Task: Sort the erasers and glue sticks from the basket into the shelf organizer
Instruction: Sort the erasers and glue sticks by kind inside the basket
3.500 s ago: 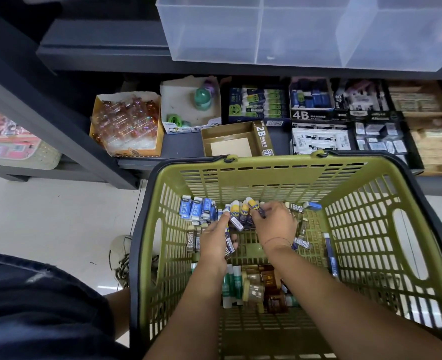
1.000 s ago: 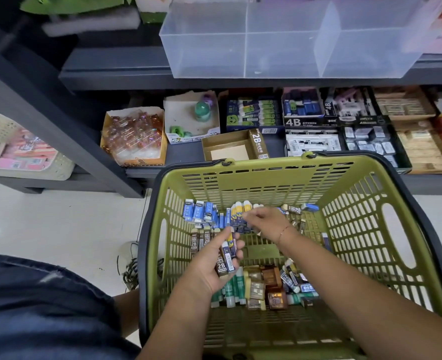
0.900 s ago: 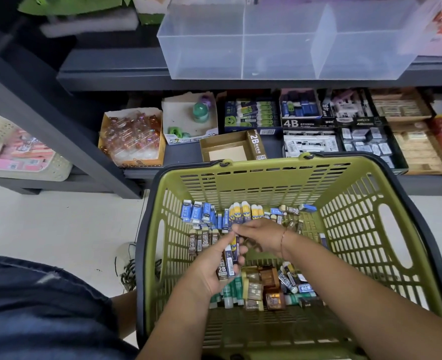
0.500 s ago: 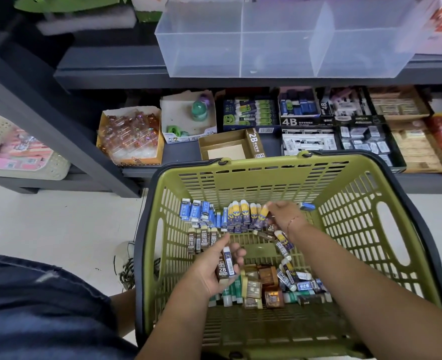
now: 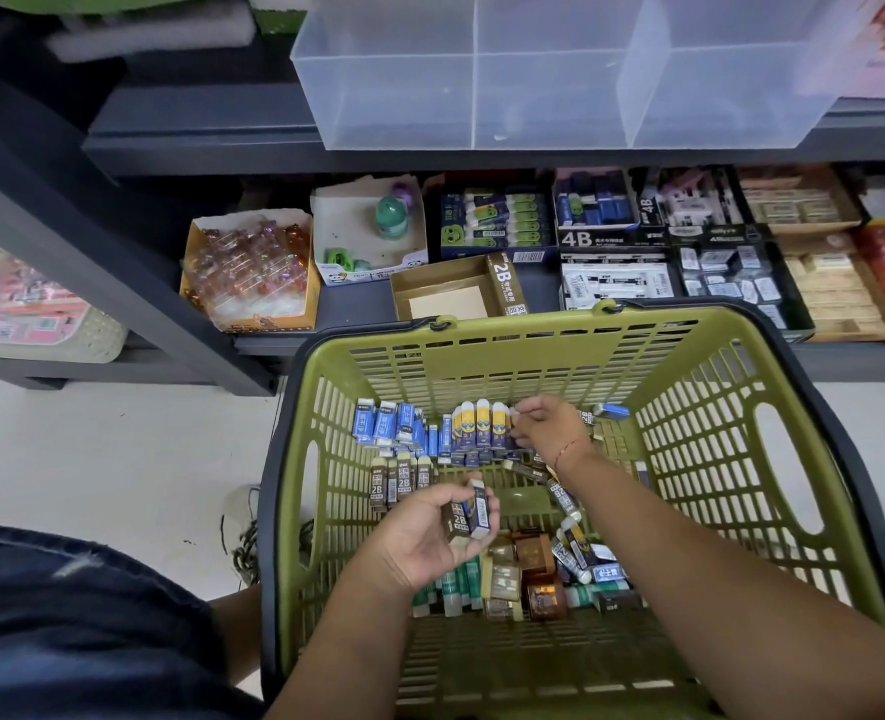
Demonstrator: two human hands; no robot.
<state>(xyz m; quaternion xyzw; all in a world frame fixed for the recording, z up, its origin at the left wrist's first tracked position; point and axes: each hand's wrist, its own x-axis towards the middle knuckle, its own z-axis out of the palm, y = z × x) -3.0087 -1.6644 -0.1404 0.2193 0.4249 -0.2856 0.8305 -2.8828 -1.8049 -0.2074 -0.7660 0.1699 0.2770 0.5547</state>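
Inside the olive-green plastic basket (image 5: 533, 356), two sleeved erasers (image 5: 469, 517), one marked "2B", are gripped by the left hand (image 5: 424, 532). At its one o'clock, yellow-and-blue glue sticks (image 5: 482, 426) are touched by the right hand (image 5: 546, 428); a pinch cannot be confirmed. "2B" and "4B" are printed on cardboard cartons (image 5: 502, 285) beyond. Gathering is judged underway; a lift to the clear compartmented plastic organizer (image 5: 549, 111) at twelve o'clock is needed.
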